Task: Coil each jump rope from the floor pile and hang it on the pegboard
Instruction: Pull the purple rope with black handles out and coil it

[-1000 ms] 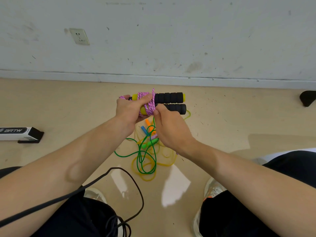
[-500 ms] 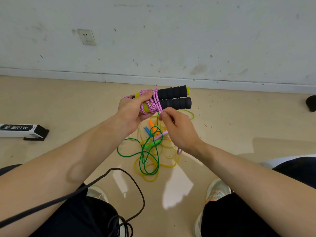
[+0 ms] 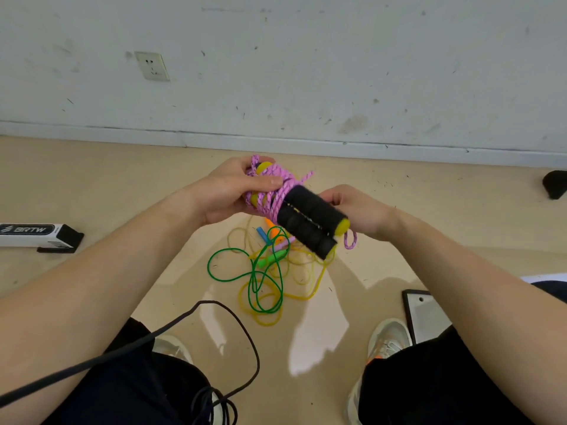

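Observation:
I hold a pink braided jump rope wound around its two black foam handles, which have yellow ends. My left hand grips the wound end, thumb laid over the pink coils. My right hand sits behind the handles' lower end and holds them; a short pink tail hangs below it. The handles tilt down to the right. On the floor beneath lies the pile: a green rope and a yellow rope tangled together with small orange, blue and pink handles.
A white wall with a socket and a baseboard runs across the back. A white and black box lies at the left. A black cable loops over my knees. A framed panel lies by my right shoe; a dark object sits far right.
The bundle has turned from level to slanting down right and come nearer. My right hand moved from under the coils to behind the handles' lower end. The view tilted down.

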The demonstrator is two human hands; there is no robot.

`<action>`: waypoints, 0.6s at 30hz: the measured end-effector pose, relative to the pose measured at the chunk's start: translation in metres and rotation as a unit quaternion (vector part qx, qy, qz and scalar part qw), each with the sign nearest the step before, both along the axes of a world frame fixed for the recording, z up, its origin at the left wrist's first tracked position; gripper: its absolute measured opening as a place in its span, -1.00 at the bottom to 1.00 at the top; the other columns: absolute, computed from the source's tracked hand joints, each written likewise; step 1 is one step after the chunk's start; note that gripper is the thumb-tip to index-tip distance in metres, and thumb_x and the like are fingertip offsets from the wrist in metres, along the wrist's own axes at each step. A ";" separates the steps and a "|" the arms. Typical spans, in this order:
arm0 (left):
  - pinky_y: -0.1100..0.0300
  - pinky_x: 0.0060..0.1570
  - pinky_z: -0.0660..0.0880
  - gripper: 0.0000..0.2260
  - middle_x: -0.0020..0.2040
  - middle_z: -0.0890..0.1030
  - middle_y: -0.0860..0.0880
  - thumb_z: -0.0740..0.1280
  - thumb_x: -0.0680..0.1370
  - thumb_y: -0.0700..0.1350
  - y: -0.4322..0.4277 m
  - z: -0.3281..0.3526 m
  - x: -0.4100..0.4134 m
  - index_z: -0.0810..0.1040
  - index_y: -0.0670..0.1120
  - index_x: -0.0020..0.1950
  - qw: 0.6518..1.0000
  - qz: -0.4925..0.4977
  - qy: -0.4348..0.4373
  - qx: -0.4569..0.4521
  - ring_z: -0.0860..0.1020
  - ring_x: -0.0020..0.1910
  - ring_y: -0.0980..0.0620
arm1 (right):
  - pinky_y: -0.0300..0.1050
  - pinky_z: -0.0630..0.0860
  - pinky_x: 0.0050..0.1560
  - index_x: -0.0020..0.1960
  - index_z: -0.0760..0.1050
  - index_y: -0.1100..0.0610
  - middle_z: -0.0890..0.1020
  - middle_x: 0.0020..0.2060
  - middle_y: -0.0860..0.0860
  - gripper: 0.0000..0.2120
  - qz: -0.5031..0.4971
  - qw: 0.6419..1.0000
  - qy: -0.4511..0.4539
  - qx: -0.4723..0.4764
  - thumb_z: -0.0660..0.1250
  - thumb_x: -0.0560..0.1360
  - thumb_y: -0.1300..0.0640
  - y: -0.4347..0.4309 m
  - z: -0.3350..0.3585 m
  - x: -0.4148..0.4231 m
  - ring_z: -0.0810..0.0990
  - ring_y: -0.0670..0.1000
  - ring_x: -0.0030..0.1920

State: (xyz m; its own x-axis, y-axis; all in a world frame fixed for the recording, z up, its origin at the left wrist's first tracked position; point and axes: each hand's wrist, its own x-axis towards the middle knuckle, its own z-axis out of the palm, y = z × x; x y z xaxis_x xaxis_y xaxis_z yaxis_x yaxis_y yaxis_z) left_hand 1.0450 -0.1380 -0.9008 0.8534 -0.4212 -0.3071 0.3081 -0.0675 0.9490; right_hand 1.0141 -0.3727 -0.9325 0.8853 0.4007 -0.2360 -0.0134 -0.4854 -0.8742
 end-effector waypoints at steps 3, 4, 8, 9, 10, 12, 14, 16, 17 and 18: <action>0.16 -0.32 0.59 -0.39 0.00 0.60 -0.01 0.53 0.31 -0.12 -0.002 0.005 -0.001 0.44 -0.07 0.34 0.993 -0.032 -0.052 0.098 0.67 -0.19 0.08 | -0.10 0.22 -0.35 -0.21 0.51 0.35 0.35 -0.43 0.07 -0.79 0.032 0.998 0.049 0.006 0.25 0.50 0.22 -0.001 0.004 0.002 0.26 0.01 -0.40; 0.18 -0.31 0.59 -0.37 0.04 0.58 -0.01 0.54 0.34 -0.13 -0.002 0.005 0.000 0.42 -0.05 0.37 0.987 -0.043 -0.075 0.133 0.66 -0.16 0.09 | -0.13 0.21 -0.38 -0.20 0.53 0.32 0.33 -0.48 -0.02 -0.79 0.038 0.998 0.058 0.004 0.26 0.53 0.20 0.000 0.005 0.001 0.22 -0.02 -0.43; 0.23 -0.29 0.58 -0.35 0.14 0.49 0.10 0.58 0.39 -0.13 0.000 0.005 0.001 0.38 0.00 0.40 0.967 -0.060 -0.132 0.211 0.60 -0.01 0.09 | -0.17 0.26 -0.41 -0.40 0.55 0.07 0.31 -0.56 -0.14 -0.63 0.046 0.997 0.065 -0.023 0.28 0.58 0.14 0.005 0.011 0.000 0.21 -0.03 -0.48; 0.23 -0.27 0.58 -0.34 0.15 0.47 0.13 0.59 0.38 -0.12 0.000 0.005 0.001 0.37 0.01 0.41 0.963 -0.064 -0.140 0.223 0.59 0.02 0.10 | -0.16 0.28 -0.41 -0.43 0.56 0.04 0.32 -0.56 -0.14 -0.59 0.033 0.997 0.065 -0.035 0.30 0.59 0.10 0.006 0.011 0.001 0.23 -0.02 -0.48; 0.23 -0.26 0.58 -0.33 0.16 0.45 0.15 0.59 0.37 -0.11 0.000 0.005 0.001 0.36 0.02 0.41 0.959 -0.068 -0.147 0.234 0.58 0.03 0.10 | -0.15 0.30 -0.40 -0.40 0.60 0.04 0.34 -0.57 -0.14 -0.61 0.020 0.997 0.062 -0.052 0.32 0.60 0.04 0.006 0.011 0.001 0.26 -0.01 -0.48; 0.24 -0.27 0.58 -0.32 0.15 0.44 0.16 0.60 0.36 -0.10 -0.001 0.003 0.001 0.35 0.02 0.39 0.954 -0.078 -0.152 0.247 0.57 0.02 0.11 | -0.13 0.31 -0.40 -0.29 0.65 0.07 0.36 -0.60 -0.18 -0.66 0.011 0.995 0.057 -0.080 0.34 0.58 -0.07 0.007 0.012 0.003 0.30 0.00 -0.47; 0.25 -0.28 0.57 -0.31 0.15 0.44 0.16 0.61 0.36 -0.09 -0.002 0.001 0.000 0.35 0.02 0.39 0.952 -0.080 -0.154 0.250 0.57 0.00 0.11 | -0.13 0.30 -0.39 -0.25 0.66 0.09 0.36 -0.62 -0.20 -0.65 0.005 0.994 0.061 -0.093 0.33 0.59 -0.09 0.007 0.012 0.003 0.30 0.05 -0.44; 0.27 -0.29 0.55 -0.30 0.14 0.44 0.16 0.61 0.36 -0.09 -0.001 0.000 0.000 0.34 0.01 0.41 0.951 -0.076 -0.158 0.255 0.56 -0.01 0.12 | -0.12 0.30 -0.39 -0.23 0.67 0.11 0.35 -0.62 -0.21 -0.65 -0.010 0.994 0.072 -0.085 0.33 0.58 -0.08 0.008 0.010 0.003 0.28 0.07 -0.42; 0.28 -0.30 0.55 -0.30 0.15 0.44 0.15 0.61 0.36 -0.09 -0.001 0.000 0.001 0.34 0.01 0.41 0.951 -0.074 -0.161 0.255 0.56 -0.01 0.12 | -0.13 0.29 -0.41 -0.22 0.67 0.12 0.34 -0.62 -0.19 -0.66 -0.016 0.994 0.077 -0.078 0.33 0.58 -0.08 0.009 0.009 0.003 0.28 0.07 -0.43; 0.29 -0.31 0.55 -0.30 0.17 0.44 0.13 0.61 0.36 -0.08 -0.001 0.001 0.001 0.34 0.01 0.41 0.951 -0.071 -0.162 0.253 0.56 -0.01 0.12 | -0.14 0.28 -0.43 -0.21 0.67 0.13 0.32 -0.60 -0.16 -0.67 -0.021 0.994 0.081 -0.067 0.34 0.58 -0.06 0.009 0.010 0.003 0.26 0.05 -0.44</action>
State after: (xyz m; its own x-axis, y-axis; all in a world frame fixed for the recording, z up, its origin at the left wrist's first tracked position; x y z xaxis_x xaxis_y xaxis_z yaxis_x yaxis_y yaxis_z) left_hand 1.0463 -0.1385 -0.8999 0.8837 -0.4066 -0.2318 -0.0411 -0.5607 0.8270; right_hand 1.0168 -0.3634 -0.9227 0.8461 0.3198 -0.4264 -0.1718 -0.5936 -0.7862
